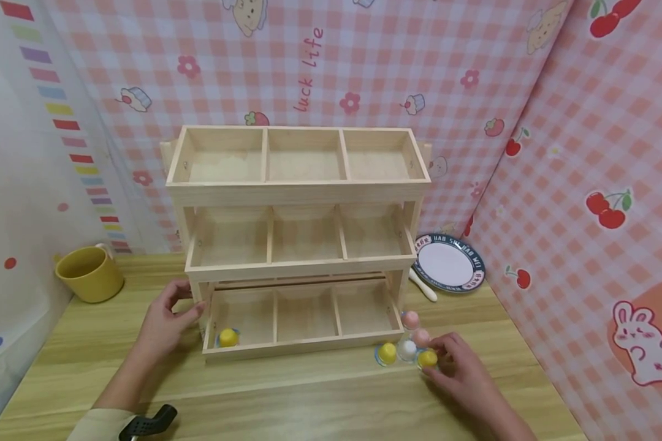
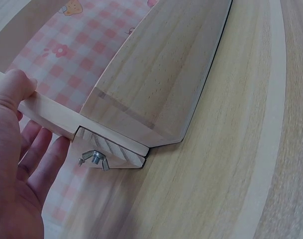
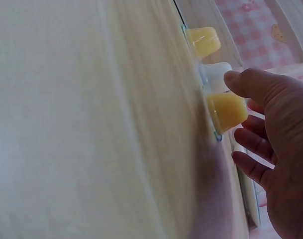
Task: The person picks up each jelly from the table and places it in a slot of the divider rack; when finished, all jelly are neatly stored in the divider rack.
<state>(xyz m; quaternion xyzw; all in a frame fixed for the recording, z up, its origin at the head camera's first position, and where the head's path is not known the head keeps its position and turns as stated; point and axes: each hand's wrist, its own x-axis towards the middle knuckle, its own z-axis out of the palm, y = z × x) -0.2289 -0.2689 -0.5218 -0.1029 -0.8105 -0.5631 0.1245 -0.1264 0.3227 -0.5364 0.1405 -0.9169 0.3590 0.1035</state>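
Left hand (image 1: 168, 318) on the wooden rack (image 1: 298, 195), right hand (image 1: 464, 372) at a yellow cup (image 1: 427, 359)
The left grip holds the rack's left upright; the right grip is loosely wide around the cup, which stands toward the worktop's (image 1: 309, 401) right edge, beside a white cup (image 1: 406, 350).

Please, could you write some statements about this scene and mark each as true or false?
1. The left hand grips the wooden rack. True.
2. The mug is yellow. True.
3. The rack's top tier holds a cup. False: the rack's small cup is in the bottom tier.
4. The right hand touches the mug. False: the right hand is at another small cup.
5. In the head view, the plate lies right of the rack. True.
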